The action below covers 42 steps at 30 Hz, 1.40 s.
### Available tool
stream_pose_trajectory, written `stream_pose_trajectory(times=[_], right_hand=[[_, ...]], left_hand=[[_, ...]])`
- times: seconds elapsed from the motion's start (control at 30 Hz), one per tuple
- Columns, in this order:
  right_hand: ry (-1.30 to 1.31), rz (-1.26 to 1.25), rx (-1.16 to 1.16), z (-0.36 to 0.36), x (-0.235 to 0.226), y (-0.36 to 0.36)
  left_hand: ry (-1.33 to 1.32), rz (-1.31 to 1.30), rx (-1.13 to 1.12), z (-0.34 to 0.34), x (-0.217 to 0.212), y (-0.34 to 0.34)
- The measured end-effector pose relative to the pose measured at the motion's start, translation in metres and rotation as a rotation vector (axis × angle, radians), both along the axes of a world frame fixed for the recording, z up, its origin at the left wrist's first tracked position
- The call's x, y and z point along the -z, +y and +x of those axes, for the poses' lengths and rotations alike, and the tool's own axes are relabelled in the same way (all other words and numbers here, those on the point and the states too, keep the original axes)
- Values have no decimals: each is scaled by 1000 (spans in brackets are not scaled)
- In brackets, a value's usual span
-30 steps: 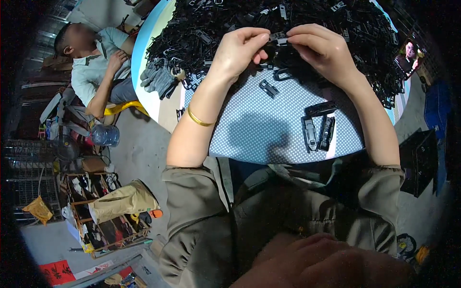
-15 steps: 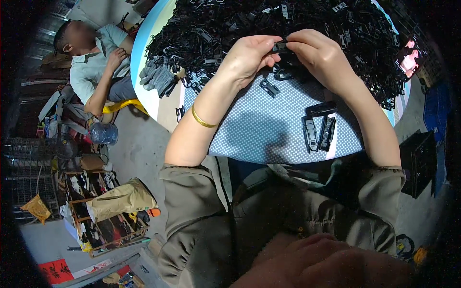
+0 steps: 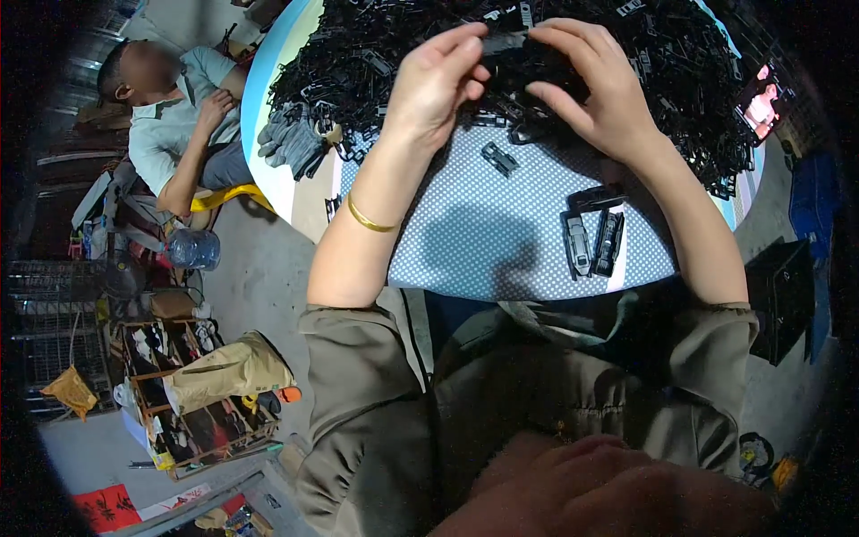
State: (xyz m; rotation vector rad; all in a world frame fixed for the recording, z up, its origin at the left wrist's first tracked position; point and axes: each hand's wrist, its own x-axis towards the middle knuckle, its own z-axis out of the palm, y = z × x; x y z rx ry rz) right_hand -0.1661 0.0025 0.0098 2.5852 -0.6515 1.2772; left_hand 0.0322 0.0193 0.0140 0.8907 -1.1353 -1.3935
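Note:
Over a large heap of small black plastic parts, my left hand is closed, pinching one end of a dark plastic part. My right hand is held across from it, thumb spread well away from the fingers; its fingertips are by the part's other end, and I cannot tell if they touch it. A single small black part lies on the dotted cloth below the hands. Three longer black-and-grey plastic pieces lie together near the table's front edge, at right.
Grey work gloves rest at the heap's left side. A lit screen stands at the table's right edge. Another person sits beyond the table at left. On the floor stand a large water bottle and a wooden rack.
Both hands have moved a little farther out over the heap and drawn apart. My right thumb has spread away from its fingers.

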Motion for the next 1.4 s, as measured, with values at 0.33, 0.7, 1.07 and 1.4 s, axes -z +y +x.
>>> stream_pose_trajectory(times=[0.33,0.7,1.07,1.4], right_hand=[[227,204,-127,12,15,12],[-490,1017,-93,4,12,-3],[-481,696,-22,7,20,-4],[-330,462,50,5,18,3]], left_hand=[[-6,39,-144,1,9,-7],[-48,-3,-15,-27,16,7],[-172,-87,-14,-32,18,11],[-207,-156,-97,-37,30,9]])
